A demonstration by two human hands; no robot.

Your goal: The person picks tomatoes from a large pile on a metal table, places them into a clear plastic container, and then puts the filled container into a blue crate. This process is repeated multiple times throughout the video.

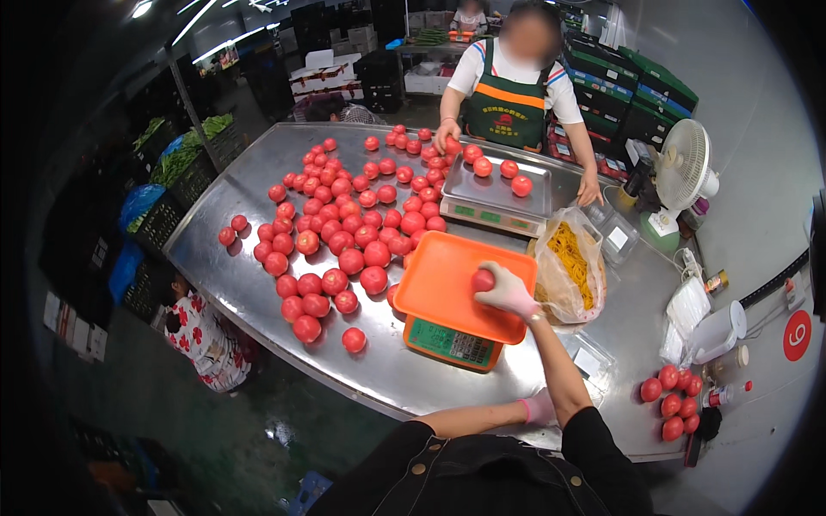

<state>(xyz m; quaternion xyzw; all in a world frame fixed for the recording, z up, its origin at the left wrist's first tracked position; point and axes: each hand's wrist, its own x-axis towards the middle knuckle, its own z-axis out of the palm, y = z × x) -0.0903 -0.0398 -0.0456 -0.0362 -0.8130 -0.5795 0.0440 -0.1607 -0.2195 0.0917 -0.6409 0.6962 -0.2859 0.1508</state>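
Observation:
My right hand, in a pale glove, is closed round a red tomato. It is over the orange tray of a digital scale, with no other tomato on that tray. My left hand, gloved with a pink cuff, lies by the near table edge, partly behind my right forearm; its fingers cannot be made out. Many loose tomatoes spread over the steel table, left of the scale. Past the orange tray stands a second scale with several tomatoes on its metal pan.
Across the table a person in a green apron touches a tomato by the metal pan. Right of the scales stand a plastic bag of yellow strands and a white fan. Another tomato cluster sits at the right. Someone in a floral top is at the left.

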